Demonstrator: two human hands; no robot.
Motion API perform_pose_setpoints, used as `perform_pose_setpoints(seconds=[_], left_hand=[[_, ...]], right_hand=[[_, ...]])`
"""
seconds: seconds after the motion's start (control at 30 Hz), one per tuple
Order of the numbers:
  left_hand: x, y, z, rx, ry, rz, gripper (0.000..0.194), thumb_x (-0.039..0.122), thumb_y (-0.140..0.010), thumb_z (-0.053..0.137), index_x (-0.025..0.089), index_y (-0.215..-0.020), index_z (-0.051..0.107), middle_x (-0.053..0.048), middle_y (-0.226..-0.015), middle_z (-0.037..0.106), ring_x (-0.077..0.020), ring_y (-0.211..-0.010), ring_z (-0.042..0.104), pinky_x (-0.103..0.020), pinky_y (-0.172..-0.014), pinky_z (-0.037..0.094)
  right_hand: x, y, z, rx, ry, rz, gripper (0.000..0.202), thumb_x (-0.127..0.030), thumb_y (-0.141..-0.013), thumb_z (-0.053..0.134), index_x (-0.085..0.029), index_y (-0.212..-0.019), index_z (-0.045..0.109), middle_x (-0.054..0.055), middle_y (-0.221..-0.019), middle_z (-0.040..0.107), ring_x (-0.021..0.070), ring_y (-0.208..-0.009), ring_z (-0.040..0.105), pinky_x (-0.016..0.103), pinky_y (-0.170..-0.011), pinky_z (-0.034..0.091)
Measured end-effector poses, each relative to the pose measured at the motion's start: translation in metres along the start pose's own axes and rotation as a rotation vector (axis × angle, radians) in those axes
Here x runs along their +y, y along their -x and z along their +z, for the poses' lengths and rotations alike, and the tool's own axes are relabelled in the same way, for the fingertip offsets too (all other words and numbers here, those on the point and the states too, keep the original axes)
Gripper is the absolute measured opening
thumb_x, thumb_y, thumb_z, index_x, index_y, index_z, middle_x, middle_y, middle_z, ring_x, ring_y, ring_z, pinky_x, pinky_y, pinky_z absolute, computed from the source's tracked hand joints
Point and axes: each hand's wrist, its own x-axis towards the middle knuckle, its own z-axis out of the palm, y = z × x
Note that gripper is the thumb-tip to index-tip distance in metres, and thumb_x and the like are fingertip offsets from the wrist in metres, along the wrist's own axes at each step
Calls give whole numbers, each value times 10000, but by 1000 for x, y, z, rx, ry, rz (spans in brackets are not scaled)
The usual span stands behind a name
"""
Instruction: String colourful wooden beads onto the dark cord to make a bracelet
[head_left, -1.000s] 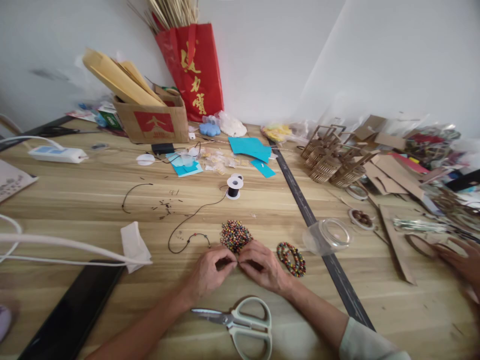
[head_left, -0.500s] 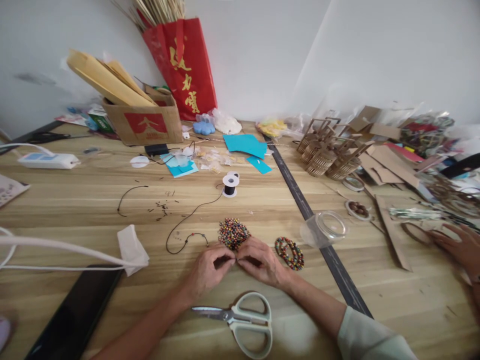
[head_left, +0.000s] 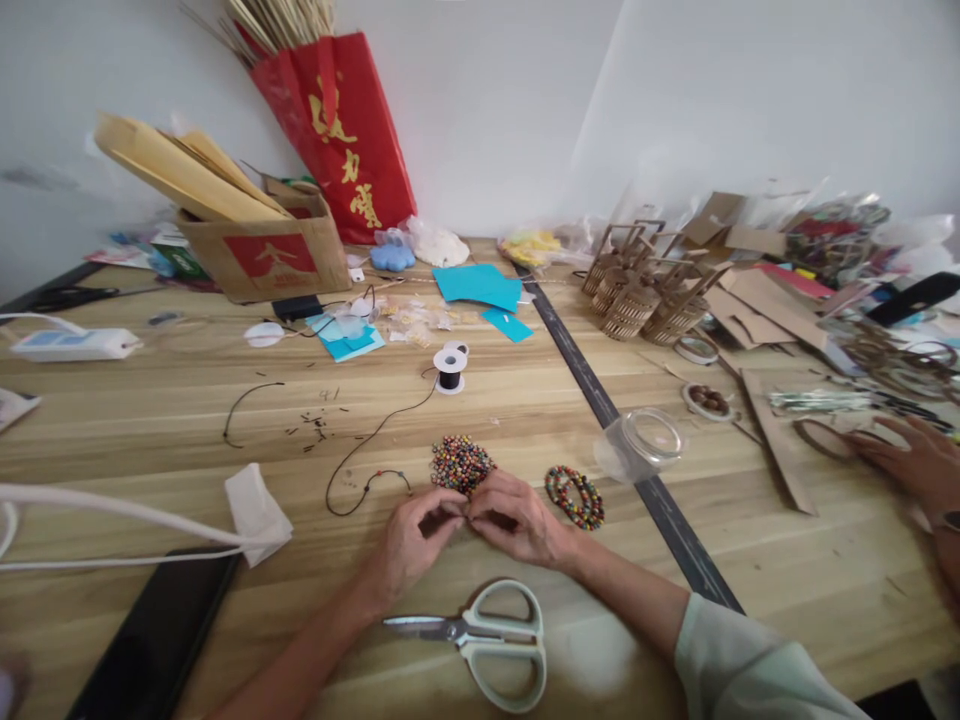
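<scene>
My left hand [head_left: 420,530] is closed in a pinch on a thin black cord [head_left: 349,420], which runs from a white spool [head_left: 450,370] in a loop and carries a few small beads before passing under my fingers. My right hand [head_left: 517,520] is pinched too, its fingertips meeting the left ones; what they grip is too small to see. Just beyond the fingertips lies a pile of multicoloured beads [head_left: 459,465]. A coiled bead string [head_left: 574,497] sits to the right of my right hand. Scissors [head_left: 480,640] with pale handles lie open below my hands.
A clear plastic jar [head_left: 637,445] lies on a dark strip to the right. Another person's hand [head_left: 907,460] is at the far right beside brown strips. A black phone [head_left: 157,630] and white cable [head_left: 135,505] are at left. A cardboard box [head_left: 262,260] stands behind.
The view has shifted slightly, so the background sits a little further left. Both hands keep their fingertips together near the bead pile, with hardly any movement.
</scene>
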Motion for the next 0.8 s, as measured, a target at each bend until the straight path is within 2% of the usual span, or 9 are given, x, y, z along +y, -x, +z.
perform_pose_setpoints(seconds=[0.13,0.37,0.5,0.6,0.7,0.73,0.8], left_hand=[[0,0,3,1,54,-15,222,162,-758,611,177,-970,676,-22,-785,739,-152,-714,678,-254,-726,550],[1,-1,3,-51,94,-47,234,198,-772,600,173,-997,661,-17,-751,735,-154,-689,674,-264,-706,547],[7,1,-3,-20,68,-28,229,218,-805,586,176,-1016,662,-64,-927,748,-184,-825,676,-301,-794,533],[4,3,-7,85,158,-2,250,244,-879,484,170,-1050,651,-97,-1067,721,-212,-979,648,-341,-901,495],[-4,3,-9,159,317,10,270,237,-888,433,151,-1061,622,-104,-1030,721,-219,-977,645,-350,-908,487],[-5,3,-9,157,358,26,267,240,-879,438,148,-1057,615,-99,-987,727,-221,-951,650,-349,-894,490],[-4,5,-8,60,387,30,272,264,-891,432,149,-1058,612,-87,-931,732,-224,-930,655,-349,-890,489]], right_hand=[[1,0,1,10,-26,-10,56,-195,-946,550,-178,-937,603,79,-865,679,173,-817,614,307,-753,502],[1,1,-2,-11,-23,-21,147,-241,-990,494,-164,-930,603,86,-855,678,165,-822,626,296,-757,517],[-1,4,-3,39,46,-67,144,-226,-990,487,-161,-955,611,97,-903,662,172,-850,600,300,-758,521],[-4,9,-3,51,173,-158,141,-204,-986,478,-165,-991,614,97,-923,641,181,-861,571,312,-745,515],[-11,13,-3,-19,303,-309,180,-162,-985,440,-175,-1034,613,92,-951,636,195,-911,563,343,-793,506],[-14,14,-3,-57,337,-358,190,-160,-984,434,-181,-1035,616,89,-965,635,201,-945,561,353,-825,501],[-18,13,-4,-78,372,-390,192,-150,-977,439,-193,-1035,617,72,-940,630,199,-960,558,371,-886,486]])
